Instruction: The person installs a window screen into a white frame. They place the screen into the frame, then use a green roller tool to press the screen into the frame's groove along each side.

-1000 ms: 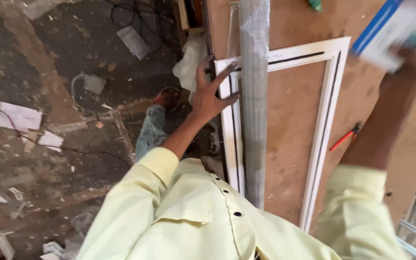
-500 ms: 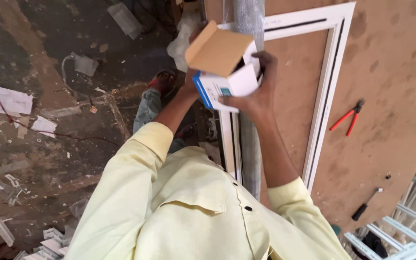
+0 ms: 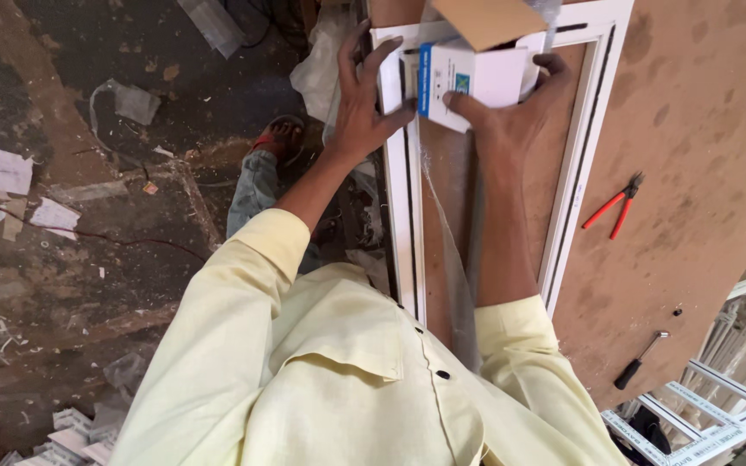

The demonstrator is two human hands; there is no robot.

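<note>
Frame (image 3: 582, 112) laid on tabletop (image 3: 710, 129); box (image 3: 477, 78) held over its left rail; pliers (image 3: 612, 207) and screwdriver (image 3: 641, 360) placed right of frame.
</note>
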